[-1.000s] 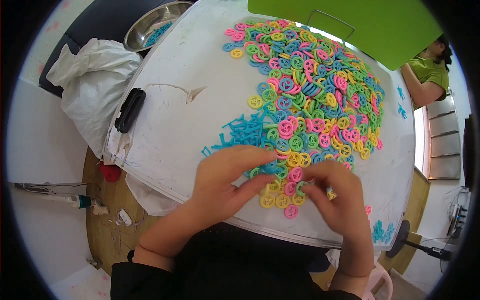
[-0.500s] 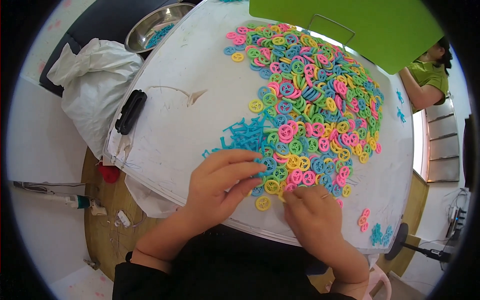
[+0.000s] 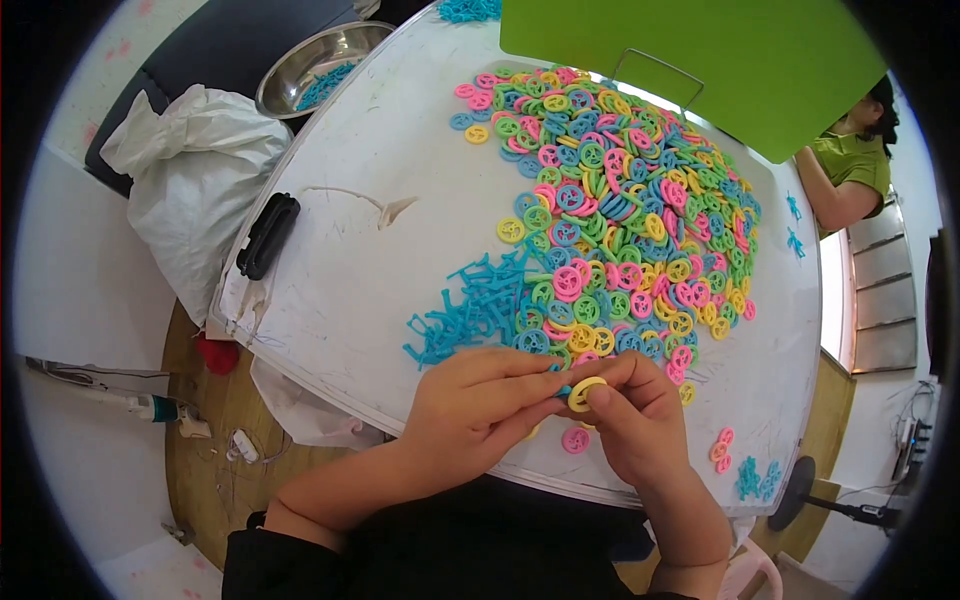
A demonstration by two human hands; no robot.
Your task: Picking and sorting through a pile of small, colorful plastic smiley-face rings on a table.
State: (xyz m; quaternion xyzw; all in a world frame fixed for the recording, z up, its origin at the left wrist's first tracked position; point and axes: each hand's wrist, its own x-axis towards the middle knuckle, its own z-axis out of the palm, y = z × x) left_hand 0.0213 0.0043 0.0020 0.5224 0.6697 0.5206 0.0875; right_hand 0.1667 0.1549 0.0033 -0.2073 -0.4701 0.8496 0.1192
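Note:
Pinched in my right hand [image 3: 642, 418] is a yellow toy wheel [image 3: 576, 402]. My left hand [image 3: 478, 408] closes on a small blue plastic part [image 3: 563, 391], mostly hidden by my fingers. The part's end meets the wheel, touching or nearly so; whether it sits in the hub I cannot tell. Beyond my hands spreads a large heap of pink, green, blue and yellow wheels [image 3: 620, 190]. Against its left side lies a tangled pile of blue plastic parts [image 3: 480, 305]. A single pink wheel [image 3: 576, 440] rests on the tabletop just below the held wheel.
The white table [image 3: 350, 250] carries a black handle-like piece [image 3: 268, 236] at its left edge. Beyond that edge are a metal bowl [image 3: 285, 90] with blue parts and a white sack [image 3: 195, 180]. A green board [image 3: 690, 60] stands at the back; a person in green [image 3: 850, 180] sits at right.
My right hand has lifted the yellow wheel off the table and brought it to my left hand. My left hand has come down and right with the blue part.

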